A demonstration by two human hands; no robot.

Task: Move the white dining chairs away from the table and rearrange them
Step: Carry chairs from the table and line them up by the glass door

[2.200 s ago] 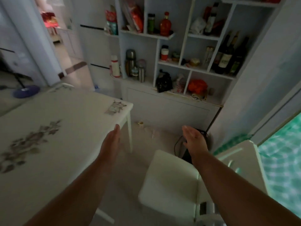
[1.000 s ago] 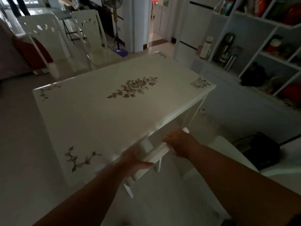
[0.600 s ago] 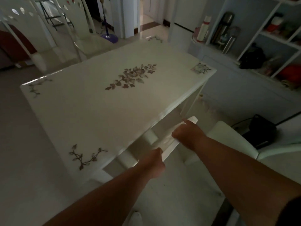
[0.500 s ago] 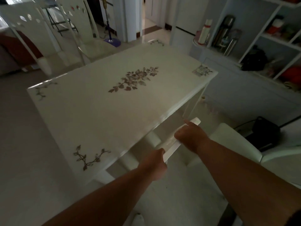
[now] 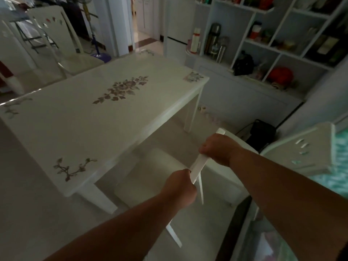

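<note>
Gripping: both hands are closed around the top rail (image 5: 199,164) of a white dining chair, seen from above and behind its back.
Left hand (image 5: 179,187): fist wrapped tight on the nearer, lower end of the rail, knuckles up, forearm reaching in from the bottom left.
Right hand (image 5: 218,147): fingers curled over the farther end of the rail, whose white tip shows just past the knuckles.
Held chair: its seat (image 5: 160,166) lies partly under the near long edge of the table, and the back slats (image 5: 200,187) drop down from the rail between the hands; one pale leg (image 5: 174,235) shows below the left forearm.
Table (image 5: 84,117): white top with a floral print in the middle and sprigs at the corners, standing on white legs; nothing rests on it.
Second chair (image 5: 301,147): white, at the right edge near a green checked cloth, its back with small cut-outs turned toward the camera, apart from the table.
Far chairs (image 5: 56,40): two more white chairs with cut-out backs beyond the table's far side at upper left; blurred, so their gap to the table is unclear.
Shelving (image 5: 263,44): white open unit against the far wall, holding bottles, flasks, a black bag and a red object.
Floor: pale tiles, with a dark box (image 5: 262,133) and cord near the wall.
</note>
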